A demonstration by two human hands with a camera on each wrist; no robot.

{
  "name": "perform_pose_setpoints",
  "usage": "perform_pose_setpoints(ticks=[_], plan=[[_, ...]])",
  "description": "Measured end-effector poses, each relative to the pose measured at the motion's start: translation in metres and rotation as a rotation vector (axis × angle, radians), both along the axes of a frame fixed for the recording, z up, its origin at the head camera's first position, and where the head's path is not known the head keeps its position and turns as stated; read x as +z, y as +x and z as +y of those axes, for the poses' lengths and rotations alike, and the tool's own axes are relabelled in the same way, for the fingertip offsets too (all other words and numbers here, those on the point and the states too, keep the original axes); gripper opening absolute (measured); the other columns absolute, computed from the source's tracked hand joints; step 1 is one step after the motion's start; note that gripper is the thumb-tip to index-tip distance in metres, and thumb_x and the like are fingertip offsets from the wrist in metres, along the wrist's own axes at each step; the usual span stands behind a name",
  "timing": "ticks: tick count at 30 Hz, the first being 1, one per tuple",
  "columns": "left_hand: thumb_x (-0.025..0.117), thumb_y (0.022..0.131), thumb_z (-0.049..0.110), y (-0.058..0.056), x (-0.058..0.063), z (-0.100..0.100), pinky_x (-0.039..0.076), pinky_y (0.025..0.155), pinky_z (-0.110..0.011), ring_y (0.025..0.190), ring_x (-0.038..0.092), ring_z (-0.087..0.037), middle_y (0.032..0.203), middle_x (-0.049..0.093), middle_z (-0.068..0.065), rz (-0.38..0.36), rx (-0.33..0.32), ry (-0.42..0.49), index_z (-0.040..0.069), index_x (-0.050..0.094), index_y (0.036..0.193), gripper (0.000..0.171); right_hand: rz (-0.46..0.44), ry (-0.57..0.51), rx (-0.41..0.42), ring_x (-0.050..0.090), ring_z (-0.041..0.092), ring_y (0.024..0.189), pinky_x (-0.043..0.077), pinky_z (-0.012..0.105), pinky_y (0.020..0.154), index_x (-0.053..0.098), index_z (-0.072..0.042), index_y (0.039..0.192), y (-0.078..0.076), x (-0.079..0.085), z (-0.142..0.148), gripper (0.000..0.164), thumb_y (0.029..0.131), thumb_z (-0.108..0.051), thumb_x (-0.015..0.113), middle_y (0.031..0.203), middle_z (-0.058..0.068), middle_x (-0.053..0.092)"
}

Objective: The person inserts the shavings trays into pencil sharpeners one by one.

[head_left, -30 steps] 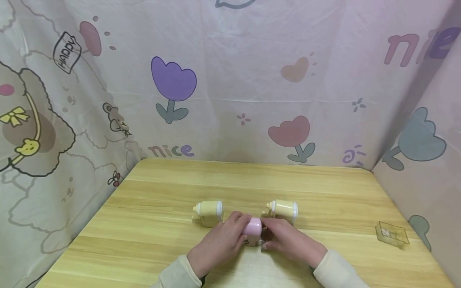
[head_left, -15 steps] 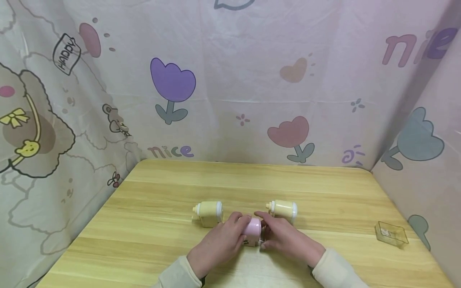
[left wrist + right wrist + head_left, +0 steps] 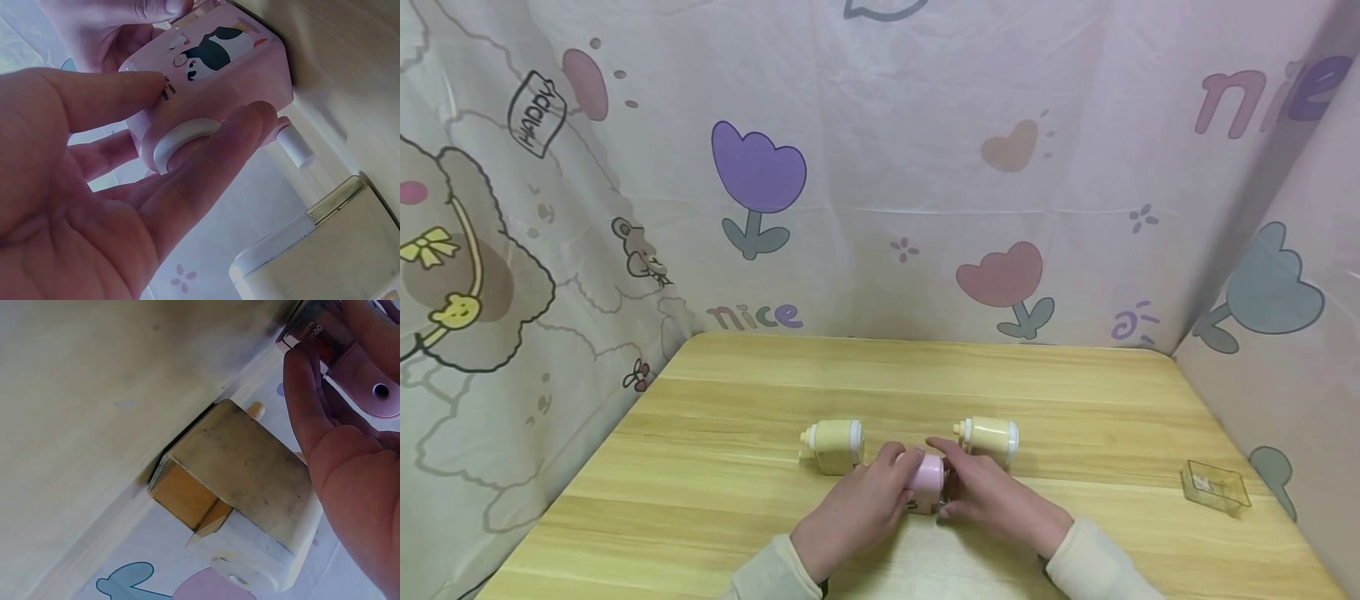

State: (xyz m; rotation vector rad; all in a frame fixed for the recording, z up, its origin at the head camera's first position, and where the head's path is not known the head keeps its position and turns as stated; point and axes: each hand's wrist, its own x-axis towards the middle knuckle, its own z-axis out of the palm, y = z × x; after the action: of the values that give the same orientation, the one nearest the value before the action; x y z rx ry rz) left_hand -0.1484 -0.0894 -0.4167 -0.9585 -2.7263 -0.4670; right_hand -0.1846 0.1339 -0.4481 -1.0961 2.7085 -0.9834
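In the middle of the table a pink crank pencil sharpener stands between both hands. My left hand grips its crank end; the thumb lies on the side with a cartoon print, and the crank handle sticks out beyond a finger. At the opposite end my right hand has thumb and fingers about the clear drawer at the sharpener's base. Behind the hands stand two pale yellow pencil sharpeners, one to the left and one to the right; the right one has an open drawer slot.
A loose clear yellowish drawer lies near the table's right edge, with something small and pale in it. Printed cloth hangs at the back and both sides of the wooden table.
My right index finger has lifted and shifted slightly left over the end of the pink sharpener. My left hand and the sharpener stay almost in place.
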Motion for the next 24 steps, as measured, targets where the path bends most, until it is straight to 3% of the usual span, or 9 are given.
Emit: perform_pose_setpoints(ticks=[8,24], plan=[[0.059,0.091,0.015,0.0004,-0.0016,0.0002,0.041,0.049,-0.018,0.056,0.048,-0.011,0.108,0.056,-0.009,0.016,-0.003,0.016,0.014,0.048,0.122,0.033,0.049,-0.013,0.018,0.059,0.019,0.107,0.047,0.035,0.093,0.031,-0.008,0.145,-0.0009,-0.0002,-0.0045,0.086,0.075,-0.022,0.079,0.122,0.008,0.060],[0.060,0.091,0.016,0.0012,-0.0019,0.0008,0.040,0.048,-0.020,0.056,0.049,-0.012,0.107,0.055,-0.008,0.033,0.012,0.012,0.014,0.047,0.121,0.033,0.035,-0.037,0.015,0.057,0.014,0.105,0.047,0.034,0.091,0.035,-0.009,0.143,-0.0013,-0.0038,-0.0100,0.083,0.074,-0.019,0.080,0.120,0.004,0.060]])
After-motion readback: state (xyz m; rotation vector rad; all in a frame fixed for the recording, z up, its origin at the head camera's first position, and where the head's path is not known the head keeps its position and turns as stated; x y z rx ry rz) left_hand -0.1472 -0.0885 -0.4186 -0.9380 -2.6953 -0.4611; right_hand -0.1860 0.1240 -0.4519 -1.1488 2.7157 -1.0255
